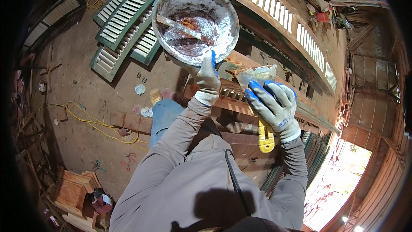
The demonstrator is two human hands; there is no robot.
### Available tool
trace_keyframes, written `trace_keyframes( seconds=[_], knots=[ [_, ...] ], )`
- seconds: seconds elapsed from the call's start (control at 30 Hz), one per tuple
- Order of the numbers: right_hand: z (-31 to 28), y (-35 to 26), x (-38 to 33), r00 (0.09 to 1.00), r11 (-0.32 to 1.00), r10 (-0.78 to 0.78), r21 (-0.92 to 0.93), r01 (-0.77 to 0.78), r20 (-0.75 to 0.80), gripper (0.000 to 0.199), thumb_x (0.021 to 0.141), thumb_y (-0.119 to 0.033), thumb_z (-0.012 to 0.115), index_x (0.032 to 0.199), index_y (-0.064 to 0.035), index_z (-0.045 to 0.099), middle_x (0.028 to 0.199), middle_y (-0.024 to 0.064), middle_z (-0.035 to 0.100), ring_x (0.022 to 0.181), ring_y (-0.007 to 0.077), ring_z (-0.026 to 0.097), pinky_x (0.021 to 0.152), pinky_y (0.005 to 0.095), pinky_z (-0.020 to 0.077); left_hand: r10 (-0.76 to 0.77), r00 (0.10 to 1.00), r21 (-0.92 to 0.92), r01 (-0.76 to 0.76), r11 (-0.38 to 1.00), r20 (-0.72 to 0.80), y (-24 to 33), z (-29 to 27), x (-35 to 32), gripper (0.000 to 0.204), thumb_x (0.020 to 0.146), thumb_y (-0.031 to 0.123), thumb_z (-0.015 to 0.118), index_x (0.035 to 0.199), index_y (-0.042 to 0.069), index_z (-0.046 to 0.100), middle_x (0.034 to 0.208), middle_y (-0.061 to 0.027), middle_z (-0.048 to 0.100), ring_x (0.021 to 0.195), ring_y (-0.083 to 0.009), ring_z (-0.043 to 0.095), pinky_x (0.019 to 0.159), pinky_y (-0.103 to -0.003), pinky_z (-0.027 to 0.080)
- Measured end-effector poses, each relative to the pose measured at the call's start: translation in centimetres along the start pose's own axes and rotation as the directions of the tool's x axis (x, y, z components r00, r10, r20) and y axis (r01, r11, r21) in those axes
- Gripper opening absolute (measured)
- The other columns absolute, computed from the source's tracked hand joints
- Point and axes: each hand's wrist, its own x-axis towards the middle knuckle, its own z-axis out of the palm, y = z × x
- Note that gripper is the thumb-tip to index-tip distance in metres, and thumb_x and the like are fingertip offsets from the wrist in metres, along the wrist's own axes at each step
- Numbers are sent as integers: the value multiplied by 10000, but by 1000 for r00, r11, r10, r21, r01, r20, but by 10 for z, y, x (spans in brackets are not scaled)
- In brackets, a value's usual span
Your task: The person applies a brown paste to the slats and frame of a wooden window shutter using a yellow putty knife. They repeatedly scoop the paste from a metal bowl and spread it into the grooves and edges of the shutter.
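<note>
My left hand (209,81), in a grey work glove with blue fingertips, grips the near rim of a round bucket (161,34). Whitish residue coats the bucket's inside, with a brown patch at the bottom. A flat stick (178,27) leans across the bucket's mouth. In my right hand (274,105), gloved the same way, is a putty knife (266,136) with a yellow handle. Its wide, stained blade points away from me, and my fingers lie over the upper handle and blade base. The knife is apart from the bucket, to its lower right.
Green louvred shutters (124,17) lie on the floor at the far left. A long wooden louvred panel (274,6) stretches across the right. A yellow cord (92,121) runs over the floor. Small pots (156,96) stand near my knee, and a wooden box (71,191) is at lower left.
</note>
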Motion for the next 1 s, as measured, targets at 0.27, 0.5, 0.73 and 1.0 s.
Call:
trace_keyframes(
  seconds=[0.27, 0.5, 0.73, 1.0],
  knots=[
    [4, 1, -6, 989, 997, -72, 8, 72, 132, 340, 790, -218, 719, 1128, -247, 699, 1350, -45, 623, 1244, 246, 520, 1010, 473, 428, 18, 1000, -71, -17, 997, 1, -13, -1, -3, 354, 832, -28, 654, 1185, 4, 659, 1174, -299, 559, 1072, -472, 551, 969, -544, 420],
    [-21, 2, -2, 997, 1000, 3, 4, -4, 78, 350, 785, -201, 710, 1135, -197, 714, 1196, -35, 675, 1069, 211, 589, 913, 422, 460, 96, 995, -13, -96, 995, 26, -7, -7, -2, 388, 814, -32, 644, 1198, 17, 653, 1188, -305, 552, 1110, -495, 522, 989, -555, 407],
    [2, -12, 6, 996, 999, -27, 29, 25, 85, 367, 784, -211, 714, 1151, -223, 702, 1329, -35, 631, 1166, 228, 540, 953, 435, 436, -16, 999, -9, 16, 1000, 36, -3, -5, -4, 365, 845, 11, 616, 1209, 7, 642, 1211, -270, 554, 1086, -422, 558, 974, -490, 431],
    [-22, -6, -3, 965, 999, 16, 24, -23, 261, 358, 767, -197, 735, 1122, -171, 694, 1287, -11, 643, 1128, 253, 561, 951, 468, 436, 85, 995, 125, -90, 988, 42, 9, -11, 0, 363, 790, -43, 654, 1149, 10, 678, 1141, -270, 577, 1050, -458, 562, 961, -529, 427]
  ],
)
